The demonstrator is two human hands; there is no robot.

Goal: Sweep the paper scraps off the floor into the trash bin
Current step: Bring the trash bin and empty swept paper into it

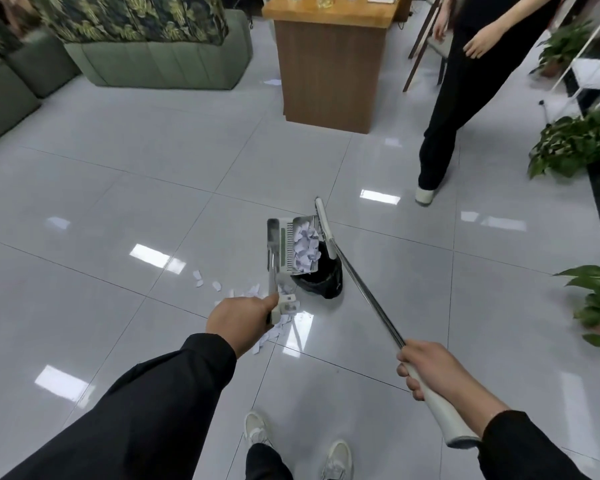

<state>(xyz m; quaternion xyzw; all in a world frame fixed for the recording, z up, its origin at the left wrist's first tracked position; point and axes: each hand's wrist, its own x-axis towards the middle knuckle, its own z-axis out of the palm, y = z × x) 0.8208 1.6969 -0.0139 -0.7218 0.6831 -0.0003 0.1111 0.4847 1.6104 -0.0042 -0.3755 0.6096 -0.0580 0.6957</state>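
- The left hand (240, 318), in the lower middle of the frame, is curling its fingers round the top of the dustpan handle (273, 271), gripping it firmly.
- The dustpan (293, 245) is hanging tilted above the black trash bin (321, 277) at the centre of the frame, its load of paper scraps (306, 249) lying against the edge that is facing the bin's mouth.
- The right hand (437, 370), at the lower right, is wrapping its fingers round the white grip of the broom (366, 292), holding it tightly.
- The broom's metal pole is running diagonally up and left, and its narrow white head is lying just beside the dustpan's right edge, over the bin.
- More loose scraps on the floor (219, 285) are lying to the left of the bin and below the left hand, some partly hidden by the hand.
- One further piece of paper is showing near the base of the wooden counter (329, 64) at the upper middle.
- A second person in black trousers (454, 91) is standing at the upper right, beside potted plants (575, 143).
- A green sofa (160, 60) is sitting at the upper left on the glossy grey tiles.
- The wearer's pale shoes (336, 459) are showing at the bottom edge.
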